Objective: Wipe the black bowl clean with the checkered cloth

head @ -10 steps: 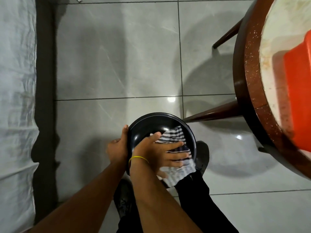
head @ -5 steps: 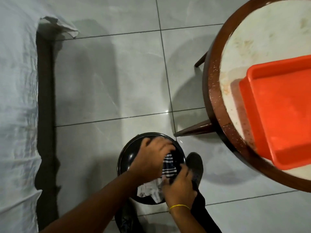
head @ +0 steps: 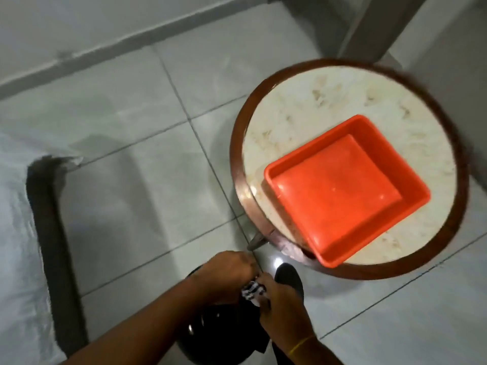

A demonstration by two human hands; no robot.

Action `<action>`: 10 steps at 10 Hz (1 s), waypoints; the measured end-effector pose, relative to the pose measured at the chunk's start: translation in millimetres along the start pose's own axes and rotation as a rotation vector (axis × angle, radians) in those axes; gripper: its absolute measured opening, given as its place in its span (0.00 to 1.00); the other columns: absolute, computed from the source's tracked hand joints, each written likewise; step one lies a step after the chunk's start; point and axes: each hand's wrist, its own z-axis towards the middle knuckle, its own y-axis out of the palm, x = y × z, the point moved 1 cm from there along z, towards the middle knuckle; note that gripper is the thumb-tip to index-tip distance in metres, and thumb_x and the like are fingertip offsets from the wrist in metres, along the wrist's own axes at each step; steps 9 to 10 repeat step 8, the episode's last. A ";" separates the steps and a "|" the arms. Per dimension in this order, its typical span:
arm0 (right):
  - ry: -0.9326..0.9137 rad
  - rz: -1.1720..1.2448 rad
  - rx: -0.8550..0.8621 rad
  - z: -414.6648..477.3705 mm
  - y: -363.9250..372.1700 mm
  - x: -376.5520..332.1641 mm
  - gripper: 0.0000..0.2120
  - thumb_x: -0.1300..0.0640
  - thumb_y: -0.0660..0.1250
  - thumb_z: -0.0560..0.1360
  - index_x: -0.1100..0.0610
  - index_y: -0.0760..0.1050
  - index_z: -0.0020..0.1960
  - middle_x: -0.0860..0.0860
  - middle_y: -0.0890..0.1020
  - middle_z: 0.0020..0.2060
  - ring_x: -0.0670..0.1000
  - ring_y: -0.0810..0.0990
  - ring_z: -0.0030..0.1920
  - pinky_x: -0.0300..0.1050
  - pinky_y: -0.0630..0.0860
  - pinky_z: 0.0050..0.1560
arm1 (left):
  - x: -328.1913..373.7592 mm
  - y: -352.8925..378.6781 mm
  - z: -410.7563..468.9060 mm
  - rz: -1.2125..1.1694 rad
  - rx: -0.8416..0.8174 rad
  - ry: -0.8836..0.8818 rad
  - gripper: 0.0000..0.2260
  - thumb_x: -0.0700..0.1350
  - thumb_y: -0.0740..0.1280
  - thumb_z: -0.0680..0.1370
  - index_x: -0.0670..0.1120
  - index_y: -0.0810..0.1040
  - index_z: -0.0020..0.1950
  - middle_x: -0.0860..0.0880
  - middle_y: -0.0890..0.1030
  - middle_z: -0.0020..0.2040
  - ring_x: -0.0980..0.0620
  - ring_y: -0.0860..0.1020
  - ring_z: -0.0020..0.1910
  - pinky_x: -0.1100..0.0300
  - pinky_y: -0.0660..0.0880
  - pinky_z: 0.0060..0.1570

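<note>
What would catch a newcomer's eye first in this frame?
The bright orange tray on the round table at right dominates. Low in the middle, the left hand and right hand close together on the checkered cloth over the black bowl, above the tiled floor.

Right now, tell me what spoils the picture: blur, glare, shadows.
Head view: motion blur smears the round table rim and both hands, left hand and right hand; a lamp glare spot shines on the floor tile; the black bowl sits dark below the arms; the cloth barely shows.
</note>
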 end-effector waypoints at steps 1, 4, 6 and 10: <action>-0.088 0.067 0.312 -22.1 -87.4 -20.9 0.16 0.60 0.65 0.78 0.57 0.89 0.59 0.52 0.92 0.49 0.51 0.89 0.50 0.45 0.86 0.54 | 15.2 -104.8 5.2 -0.072 0.070 0.088 0.16 0.43 0.69 0.74 0.47 0.81 0.62 0.45 0.83 0.63 0.42 0.80 0.62 0.49 0.79 0.54; -0.130 0.181 0.597 -46.7 -278.3 -40.0 0.29 0.75 0.66 0.74 0.57 0.84 0.70 0.51 0.89 0.62 0.51 0.86 0.62 0.45 0.80 0.67 | 58.8 -304.7 59.1 0.205 0.313 0.229 0.20 0.34 0.67 0.79 0.50 0.79 0.70 0.49 0.86 0.64 0.46 0.83 0.60 0.48 0.80 0.54; -0.190 -0.209 0.479 -7.7 -237.8 -8.8 0.27 0.66 0.68 0.64 0.58 0.87 0.63 0.53 0.89 0.57 0.54 0.89 0.56 0.44 0.84 0.61 | 43.3 -262.5 84.4 0.113 0.235 0.201 0.20 0.34 0.73 0.76 0.45 0.83 0.68 0.43 0.86 0.65 0.43 0.82 0.66 0.42 0.77 0.70; -0.033 -0.392 0.017 8.0 -178.1 14.5 0.34 0.46 0.71 0.77 0.54 0.73 0.81 0.55 0.75 0.79 0.58 0.75 0.77 0.55 0.67 0.82 | 37.1 -192.8 62.7 0.084 -0.125 -0.134 0.32 0.49 0.67 0.73 0.55 0.70 0.79 0.51 0.74 0.80 0.47 0.65 0.82 0.31 0.55 0.81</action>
